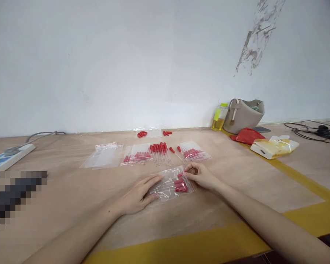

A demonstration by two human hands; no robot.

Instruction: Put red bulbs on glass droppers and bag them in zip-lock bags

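A clear zip bag point(165, 187) with several red-bulbed droppers point(180, 185) in it lies flat on the table between my hands. My left hand point(141, 194) rests at the bag's left end, fingers stretched and thumb apart, touching the plastic. At the bag's right, open-looking end, my right hand point(199, 174) pinches a dropper by its red bulb; its stem appears to lie inside the bag. Beyond the bag stands out a pile of loose droppers point(160, 149), with two single droppers point(176, 152) to its right.
Filled bags lie left point(137, 154) and right point(194, 151) of the pile. Flat bags point(105, 156) are farther left. Loose red bulbs point(142, 134) lie near the wall. At right are a bottle point(219, 117), grey bag point(243, 117), red pouch point(247, 136) and cables point(323, 131); a power strip point(13, 156) is left.
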